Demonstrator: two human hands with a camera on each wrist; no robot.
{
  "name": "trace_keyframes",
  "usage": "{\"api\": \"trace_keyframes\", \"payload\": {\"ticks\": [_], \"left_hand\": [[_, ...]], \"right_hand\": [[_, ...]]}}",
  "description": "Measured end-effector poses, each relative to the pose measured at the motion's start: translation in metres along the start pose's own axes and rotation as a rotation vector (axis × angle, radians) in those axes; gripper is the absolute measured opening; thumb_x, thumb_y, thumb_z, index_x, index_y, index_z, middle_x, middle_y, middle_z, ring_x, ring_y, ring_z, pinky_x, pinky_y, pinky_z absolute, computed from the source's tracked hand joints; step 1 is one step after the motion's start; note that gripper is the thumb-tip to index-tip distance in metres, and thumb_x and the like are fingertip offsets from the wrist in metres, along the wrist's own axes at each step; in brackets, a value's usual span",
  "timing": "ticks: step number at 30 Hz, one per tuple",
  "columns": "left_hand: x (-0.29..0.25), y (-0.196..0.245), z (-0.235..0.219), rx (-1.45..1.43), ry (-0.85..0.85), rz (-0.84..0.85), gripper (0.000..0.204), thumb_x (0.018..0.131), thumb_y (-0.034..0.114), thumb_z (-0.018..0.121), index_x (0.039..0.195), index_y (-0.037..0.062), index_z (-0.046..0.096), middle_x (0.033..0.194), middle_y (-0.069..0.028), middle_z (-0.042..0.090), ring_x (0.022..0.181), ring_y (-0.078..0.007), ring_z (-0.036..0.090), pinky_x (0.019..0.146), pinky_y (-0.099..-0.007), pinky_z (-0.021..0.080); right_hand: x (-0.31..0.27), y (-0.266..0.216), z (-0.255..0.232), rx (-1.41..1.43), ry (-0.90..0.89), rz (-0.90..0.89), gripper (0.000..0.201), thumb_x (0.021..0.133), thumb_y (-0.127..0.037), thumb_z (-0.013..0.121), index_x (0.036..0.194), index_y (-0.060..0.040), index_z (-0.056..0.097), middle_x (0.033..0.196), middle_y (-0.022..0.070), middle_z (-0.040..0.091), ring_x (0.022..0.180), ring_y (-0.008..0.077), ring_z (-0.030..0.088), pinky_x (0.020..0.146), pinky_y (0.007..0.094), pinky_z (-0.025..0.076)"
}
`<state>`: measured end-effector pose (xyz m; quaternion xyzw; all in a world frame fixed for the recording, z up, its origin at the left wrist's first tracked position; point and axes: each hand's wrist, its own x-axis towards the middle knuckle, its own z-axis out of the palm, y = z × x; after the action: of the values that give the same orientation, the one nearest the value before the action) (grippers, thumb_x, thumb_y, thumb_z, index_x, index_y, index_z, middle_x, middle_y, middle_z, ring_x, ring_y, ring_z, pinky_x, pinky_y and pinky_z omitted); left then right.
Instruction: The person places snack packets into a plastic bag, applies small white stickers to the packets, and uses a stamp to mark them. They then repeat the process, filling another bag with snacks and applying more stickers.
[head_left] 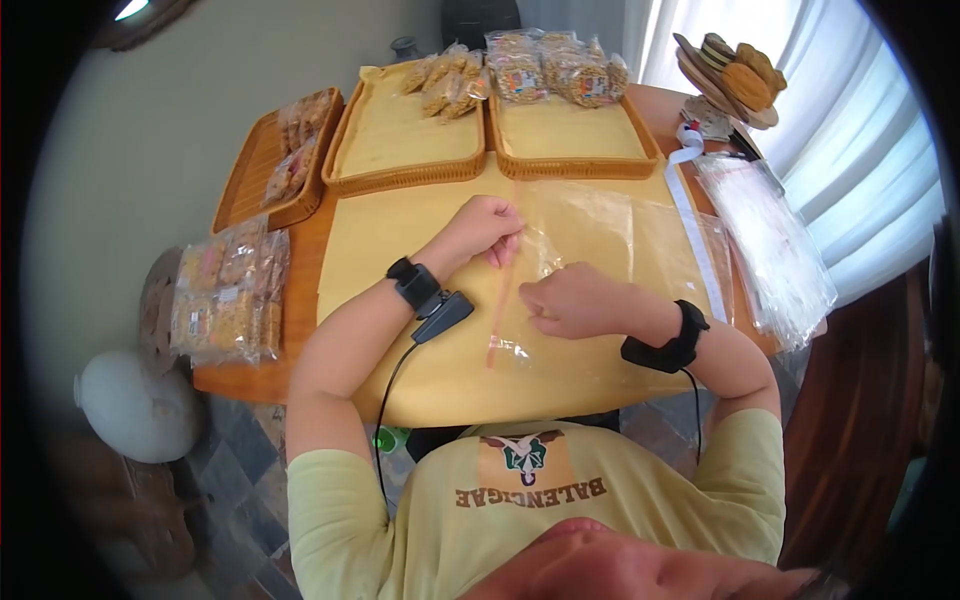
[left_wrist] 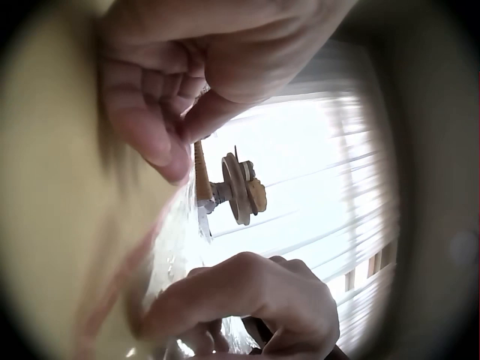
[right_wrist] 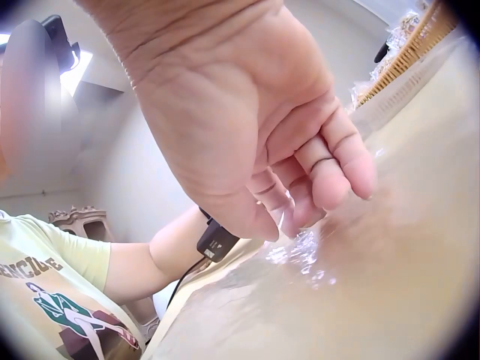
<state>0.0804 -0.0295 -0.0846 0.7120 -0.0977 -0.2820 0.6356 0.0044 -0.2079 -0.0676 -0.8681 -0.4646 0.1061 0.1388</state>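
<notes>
A large clear plastic bag (head_left: 662,235) lies flat over the yellow cloth (head_left: 400,370), its reddish edge strip (head_left: 496,335) running along the left side. My left hand (head_left: 485,230) pinches this edge near its upper part between thumb and fingertips, as the left wrist view shows. Lower and to the right, my right hand (head_left: 575,300) bends over the bag. In the right wrist view the right hand's thumb and curled fingers (right_wrist: 330,184) meet at crinkled, shining film and pinch it.
Two cloth-lined wicker trays (head_left: 405,180) stand at the back, with bagged snacks (head_left: 525,75) in them. A third tray (head_left: 245,205) and more packets (head_left: 230,300) are at left. A stack of clear bags (head_left: 770,240) and a white ribbon (head_left: 697,240) lie at right.
</notes>
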Motion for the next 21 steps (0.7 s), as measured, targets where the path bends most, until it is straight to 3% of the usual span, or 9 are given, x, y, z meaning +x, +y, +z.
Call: {"api": "trace_keyframes", "payload": {"ticks": [2,6,8,9,11,15,17,19,21], "left_hand": [[0.01,-0.004,-0.005,0.243,0.112,0.052,0.018,0.084,0.016,0.053,0.071,0.0043,0.053,0.055,-0.0029,0.055,0.041,-0.0109,0.053,0.037,-0.0206,0.041],[0.023,-0.007,-0.012,0.301,0.205,0.062,0.016,0.08,0.015,0.055,0.069,0.0035,0.054,0.053,-0.0031,0.054,0.038,-0.0109,0.05,0.036,-0.0222,0.04],[0.022,0.001,-0.012,0.541,0.284,0.103,0.014,0.076,0.017,0.058,0.069,0.0049,0.055,0.053,-0.0034,0.055,0.035,-0.0108,0.048,0.034,-0.0241,0.038],[0.023,0.002,-0.014,0.583,0.289,0.083,0.015,0.073,0.019,0.06,0.07,0.0056,0.057,0.056,-0.0044,0.057,0.041,-0.0133,0.052,0.039,-0.0269,0.042],[0.028,-0.006,-0.017,0.693,0.302,0.164,0.017,0.073,0.022,0.061,0.072,0.0058,0.057,0.058,-0.0054,0.058,0.045,-0.0155,0.054,0.043,-0.0286,0.043],[-0.001,0.018,-0.026,0.973,0.384,0.307,0.027,0.075,0.032,0.062,0.081,0.0067,0.057,0.067,-0.0091,0.06,0.059,-0.0231,0.059,0.057,-0.0339,0.045],[-0.018,0.038,-0.051,1.04,0.517,0.306,0.032,0.076,0.036,0.061,0.088,0.0071,0.056,0.07,-0.0119,0.06,0.064,-0.0266,0.059,0.058,-0.0359,0.044],[-0.035,0.063,-0.088,1.04,0.643,0.171,0.034,0.077,0.036,0.06,0.094,0.0068,0.053,0.074,-0.014,0.061,0.071,-0.0293,0.059,0.062,-0.0375,0.045],[-0.046,0.07,-0.137,1.291,0.882,0.256,0.037,0.079,0.035,0.059,0.101,0.006,0.05,0.077,-0.0158,0.062,0.075,-0.0312,0.06,0.064,-0.0399,0.046]], "right_hand": [[0.0,0.001,-0.009,-0.022,0.113,0.067,0.015,0.076,-0.018,0.051,0.072,-0.0034,0.05,0.06,0.0162,0.057,0.054,0.0368,0.055,0.054,0.0448,0.044],[-0.009,0.001,-0.037,0.124,0.328,0.091,0.02,0.077,-0.02,0.056,0.068,-0.0028,0.051,0.056,0.0164,0.055,0.051,0.0354,0.053,0.052,0.0402,0.045],[-0.015,0.004,-0.045,0.326,0.382,0.312,0.024,0.079,-0.02,0.059,0.065,-0.0015,0.054,0.055,0.0142,0.055,0.048,0.028,0.054,0.05,0.0332,0.045],[-0.018,0.004,-0.047,0.323,0.379,0.3,0.024,0.079,-0.02,0.059,0.065,-0.0015,0.054,0.055,0.0142,0.055,0.048,0.028,0.054,0.05,0.0332,0.045],[-0.023,0.002,-0.047,0.705,0.411,0.45,0.025,0.083,-0.02,0.058,0.066,-0.0006,0.057,0.055,0.0102,0.057,0.048,0.0198,0.055,0.051,0.0276,0.045],[-0.025,0.003,-0.033,0.742,0.399,0.408,0.025,0.084,-0.019,0.057,0.068,-0.0001,0.057,0.058,0.0076,0.06,0.05,0.0145,0.056,0.052,0.0266,0.046],[-0.023,0.005,-0.022,0.612,0.381,0.27,0.024,0.083,-0.019,0.058,0.067,-0.0003,0.057,0.057,0.0097,0.058,0.049,0.0199,0.055,0.051,0.028,0.045],[-0.02,-0.001,-0.03,0.498,0.352,0.252,0.024,0.082,-0.018,0.058,0.066,-0.0004,0.057,0.058,0.0111,0.057,0.049,0.0233,0.054,0.05,0.0295,0.044],[-0.015,-0.003,-0.035,0.377,0.32,0.228,0.023,0.081,-0.017,0.058,0.065,-0.0006,0.057,0.058,0.0126,0.056,0.049,0.0268,0.053,0.05,0.0311,0.043]]}}
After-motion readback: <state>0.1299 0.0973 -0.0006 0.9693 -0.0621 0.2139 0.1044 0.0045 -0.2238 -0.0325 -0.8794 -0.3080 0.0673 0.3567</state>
